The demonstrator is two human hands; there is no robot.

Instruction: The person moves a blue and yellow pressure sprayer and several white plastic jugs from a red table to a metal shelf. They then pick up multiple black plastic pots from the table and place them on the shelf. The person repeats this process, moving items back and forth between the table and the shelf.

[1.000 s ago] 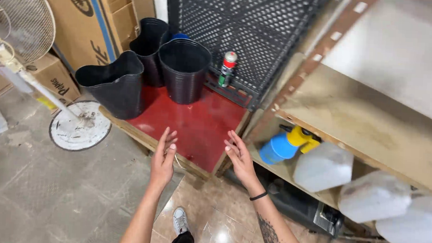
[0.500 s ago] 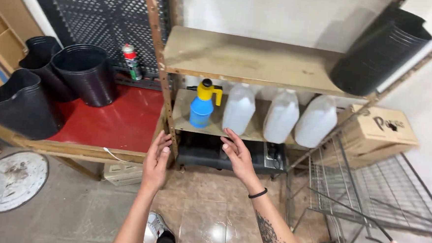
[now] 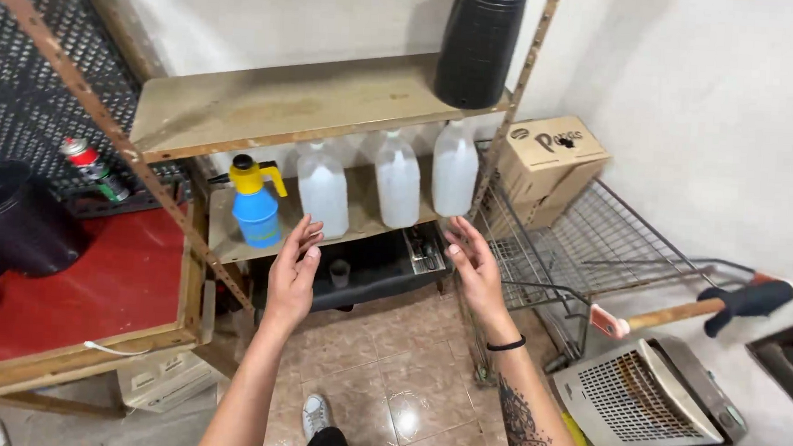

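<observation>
1. Both hands empty, fingers spread: left hand (image 3: 292, 276) and right hand (image 3: 473, 265), centre frame, holding nothing.
2. Three translucent jugs (image 3: 398, 187) on lower shelf (image 3: 224, 239), just above the hands, untouched.
3. Blue spray bottle (image 3: 255, 206) left of jugs, nearest left hand.
4. Black pot (image 3: 478, 42) on upper shelf, top centre.

One head camera looks down and forward from above the shelf (image 3: 312, 110), close in: jugs (image 3: 398, 187) under its top board, cart (image 3: 585, 251) to its right, floor below it.
</observation>
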